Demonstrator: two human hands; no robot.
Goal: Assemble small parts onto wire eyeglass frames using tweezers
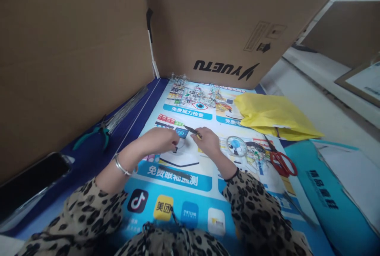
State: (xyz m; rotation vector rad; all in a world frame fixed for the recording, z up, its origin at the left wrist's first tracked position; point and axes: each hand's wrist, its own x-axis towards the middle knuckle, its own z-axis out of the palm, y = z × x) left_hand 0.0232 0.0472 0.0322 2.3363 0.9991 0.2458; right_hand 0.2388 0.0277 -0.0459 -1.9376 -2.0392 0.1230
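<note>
My right hand (208, 142) is closed around a slim dark pointed tool (191, 129) with a yellowish part near the fingers. Its tip points left, toward my other hand. Beside it, my left hand (162, 142) has its fingers pinched together over the printed poster (190, 197); whatever they hold is too small or hidden to make out. The two hands are apart, with a short gap between them. Right of my right hand lies a clear round spool (236, 146), and small colourful pieces (257, 153) lie close by.
Red-handled scissors (283, 164), a yellow bag (273, 113) and a teal bag (326, 192) lie to the right. On the left are teal-handled pliers (93, 139), thin wires (127, 109) and a phone (32, 181). Cardboard (208, 22) stands behind wiry beaded pieces (197, 93).
</note>
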